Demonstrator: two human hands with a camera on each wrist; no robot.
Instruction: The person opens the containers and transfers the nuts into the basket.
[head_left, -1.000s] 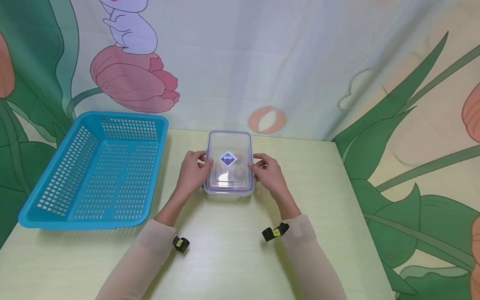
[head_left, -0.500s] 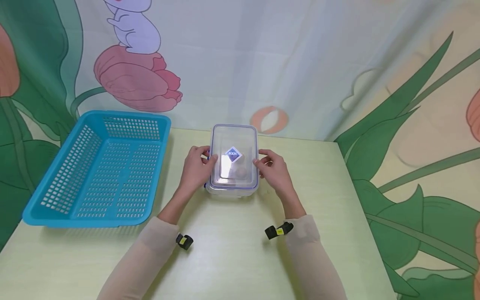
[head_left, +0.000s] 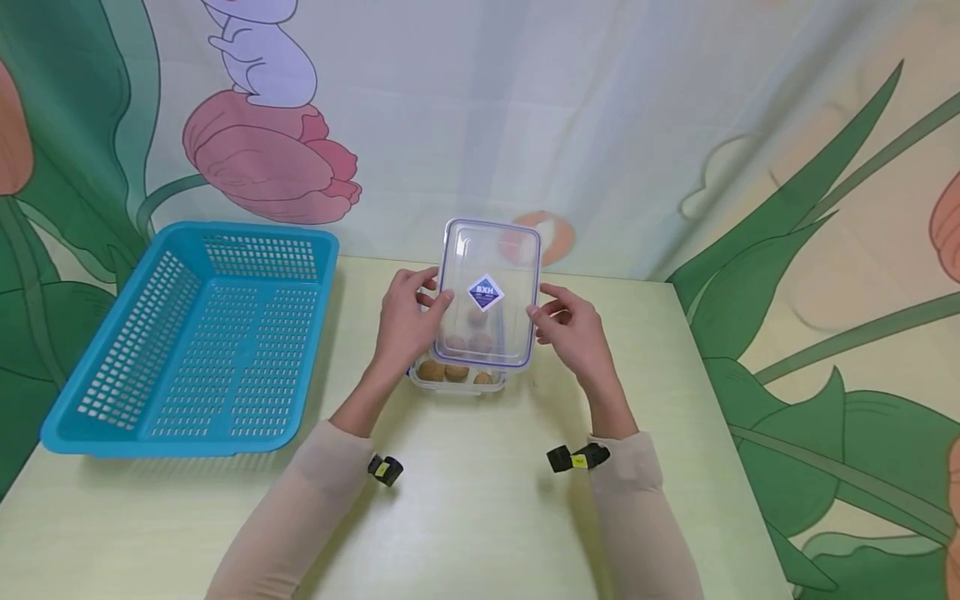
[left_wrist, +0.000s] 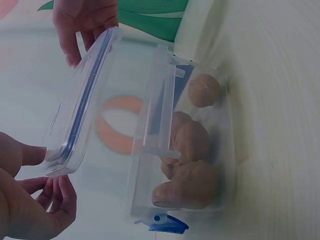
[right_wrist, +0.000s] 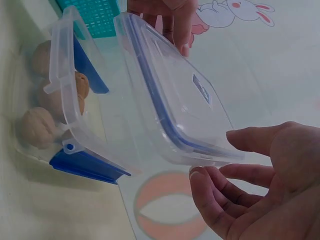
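A clear plastic lid point(head_left: 491, 250) with a blue seal and a BXH sticker is held up by both hands. My left hand point(head_left: 405, 321) pinches its left edge between thumb and fingers; my right hand point(head_left: 573, 333) does the same on the right edge. Below, apart from the lid, a clear food container point(left_wrist: 145, 165) stands on the table. Several walnuts point(right_wrist: 39, 127) lie inside it. Blue side clips, such as one clip point(right_wrist: 90, 167) in the right wrist view, are swung outward. In the head view the lid covers most of the container.
A blue plastic basket point(head_left: 225, 450) with perforated sides stands on the table point(head_left: 465, 500) to the left. Behind the table hangs a curtain point(head_left: 600, 150) printed with flowers and a rabbit. A black wrist camera point(head_left: 386, 469) sits on the left sleeve.
Both hands have raised the lid off the container and moved it up and to the right. Walnuts now show uncovered at the container's front edge. The container stays on the table.
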